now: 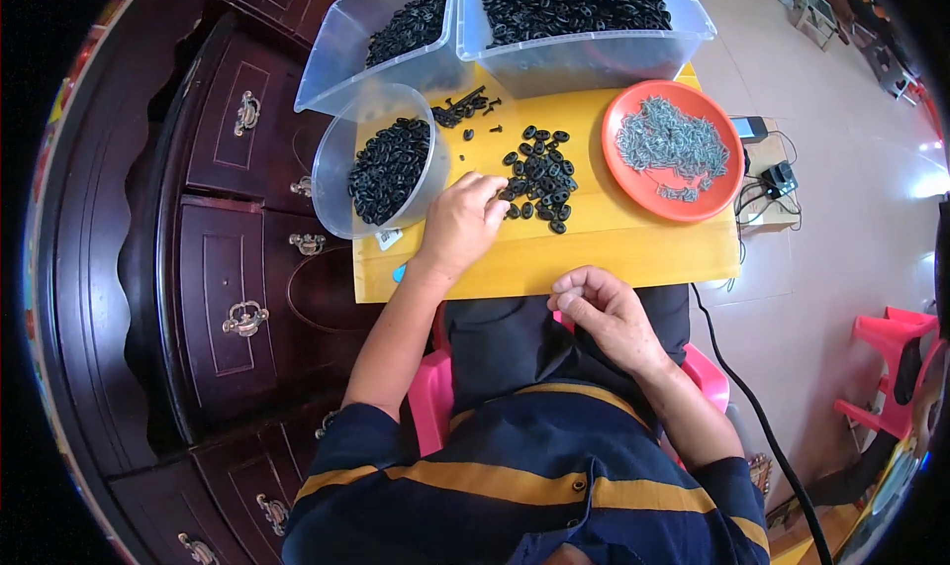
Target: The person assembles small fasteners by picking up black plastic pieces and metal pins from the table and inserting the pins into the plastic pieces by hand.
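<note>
At the near edge of the table, the right hand bends its fingertips together; from where I stand, I cannot tell whether they grip anything. Farther in, the left hand meets the left side of the black oval pieces, fingers curled; its hold is likewise unclear. For a clean pick, probably pinch one outlying piece, fingertips only. Count: one mid-table pile, overlapping, not countable exactly; one round tub, left edge; one orange plate, right edge; two rectangular bins, far edge.
</note>
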The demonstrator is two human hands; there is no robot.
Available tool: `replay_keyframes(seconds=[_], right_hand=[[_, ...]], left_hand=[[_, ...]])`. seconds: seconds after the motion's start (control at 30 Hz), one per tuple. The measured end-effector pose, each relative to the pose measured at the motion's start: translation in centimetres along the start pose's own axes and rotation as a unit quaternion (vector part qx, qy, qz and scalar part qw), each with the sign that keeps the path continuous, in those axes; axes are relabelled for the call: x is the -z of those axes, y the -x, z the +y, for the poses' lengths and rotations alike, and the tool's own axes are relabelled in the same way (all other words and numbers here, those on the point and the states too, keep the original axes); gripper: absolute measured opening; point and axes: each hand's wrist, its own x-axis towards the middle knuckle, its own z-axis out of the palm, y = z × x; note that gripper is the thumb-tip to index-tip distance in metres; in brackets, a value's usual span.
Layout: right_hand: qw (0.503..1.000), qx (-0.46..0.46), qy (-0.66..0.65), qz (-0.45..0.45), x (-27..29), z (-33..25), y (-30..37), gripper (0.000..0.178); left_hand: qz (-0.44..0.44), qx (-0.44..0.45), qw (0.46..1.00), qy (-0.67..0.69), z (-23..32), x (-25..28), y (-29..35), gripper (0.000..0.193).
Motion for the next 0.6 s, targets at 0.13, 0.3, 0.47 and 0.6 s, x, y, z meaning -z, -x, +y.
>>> replay_keyframes(seconds=[0.13,0.3,0.47,0.6], right_hand=[[1.000,-0.012,-0.005,-0.013,0.2,-0.3,0.1,0.013],[1.000,0.002,-0.003,-0.002,0.2,-0.1,0.0,0.015],[1.000,0.002,0.000,-0.002,0.2,-0.3,0.0,0.015],[1.000,0.020,0.009,0.003,0.3,-0.2,0.1,0.016]], left_hand=[[0.002,0.001,1.000,0.016,0.0,-1.1,-0.2,0.022],[0.019,-0.028,0.999,0.005,0.8,-1.9,-1.1,0.020],[-0.005,-0.039,0.999,-0.007,1.3,-2.4,-1.3,0.014],[-0.015,-0.029,0.999,-0.010,0.9,-2.7,-1.5,0.008]])
